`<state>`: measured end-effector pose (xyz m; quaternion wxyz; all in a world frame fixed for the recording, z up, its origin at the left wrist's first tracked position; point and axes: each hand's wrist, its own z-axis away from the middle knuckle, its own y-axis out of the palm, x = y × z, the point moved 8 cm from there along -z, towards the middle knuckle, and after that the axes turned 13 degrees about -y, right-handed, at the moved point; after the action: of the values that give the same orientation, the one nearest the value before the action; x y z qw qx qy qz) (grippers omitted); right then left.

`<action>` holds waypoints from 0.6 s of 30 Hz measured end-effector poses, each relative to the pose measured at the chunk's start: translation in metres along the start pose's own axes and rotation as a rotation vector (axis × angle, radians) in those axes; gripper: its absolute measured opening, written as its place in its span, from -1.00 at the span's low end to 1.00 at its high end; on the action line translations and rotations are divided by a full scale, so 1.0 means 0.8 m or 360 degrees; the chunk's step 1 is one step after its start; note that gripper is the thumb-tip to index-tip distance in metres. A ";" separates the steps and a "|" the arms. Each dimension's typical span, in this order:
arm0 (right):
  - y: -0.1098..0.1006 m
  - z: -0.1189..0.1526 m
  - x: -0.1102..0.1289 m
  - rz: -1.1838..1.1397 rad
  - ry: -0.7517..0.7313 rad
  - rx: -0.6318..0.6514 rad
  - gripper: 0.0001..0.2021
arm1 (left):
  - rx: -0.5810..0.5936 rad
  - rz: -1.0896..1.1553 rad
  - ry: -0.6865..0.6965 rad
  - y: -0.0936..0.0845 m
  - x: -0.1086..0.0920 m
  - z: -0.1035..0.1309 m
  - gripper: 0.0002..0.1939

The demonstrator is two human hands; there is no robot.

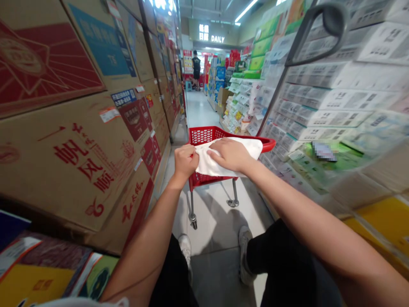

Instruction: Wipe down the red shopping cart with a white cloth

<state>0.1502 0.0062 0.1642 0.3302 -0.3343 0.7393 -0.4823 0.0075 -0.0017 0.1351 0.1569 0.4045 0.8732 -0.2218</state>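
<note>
Shoes (244,256), 2, on floor tiles. Left hand (184,162), 1: fingers curled closed on the red cart (204,181), beside the cloth's edge. Right hand (232,155), 1: released, palm down on the cloth. White cloth (206,166), 1: already draped across the cart's near end, somewhat rumpled; what remains undone, cannot tell. Person (196,68), 1, far down the aisle.

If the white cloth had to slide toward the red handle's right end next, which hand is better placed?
Probably the right hand: it lies over the white cloth, nearer the red handle's bare right end. The left hand is curled at the cloth's left edge.
</note>
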 end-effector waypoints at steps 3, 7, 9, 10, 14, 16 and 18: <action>0.005 0.035 -0.081 -0.0060 0.0302 0.0143 -0.40 | -0.0049 0.0012 -0.0002 -0.002 0.002 -0.001 -0.66; 0.015 0.094 -0.167 -0.0076 0.0788 0.0342 -0.29 | -0.0145 0.0011 -0.0014 0.000 0.002 0.002 -0.67; 0.013 0.097 -0.169 -0.0054 0.0711 0.0249 -0.31 | -0.0201 0.0022 -0.0027 0.002 0.003 0.003 -0.66; 0.010 0.093 -0.161 -0.0047 0.0612 0.0166 -0.34 | -0.0223 0.0030 -0.0029 0.003 0.003 0.003 -0.67; 0.001 0.062 -0.101 -0.0036 0.0218 -0.0076 -0.43 | -0.0232 0.0043 -0.0009 0.008 0.003 0.002 -0.68; 0.000 0.042 -0.064 -0.0043 0.0074 -0.0076 -0.46 | -0.0225 0.0035 -0.0027 0.009 0.005 0.001 -0.68; 0.003 0.022 -0.030 -0.0053 -0.0034 -0.0027 -0.49 | -0.0198 0.0023 -0.0062 0.010 0.008 0.000 -0.67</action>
<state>0.1776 0.0176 0.1606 0.3273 -0.3546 0.7340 -0.4779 0.0098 0.0068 0.1301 0.2004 0.3959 0.8791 -0.1738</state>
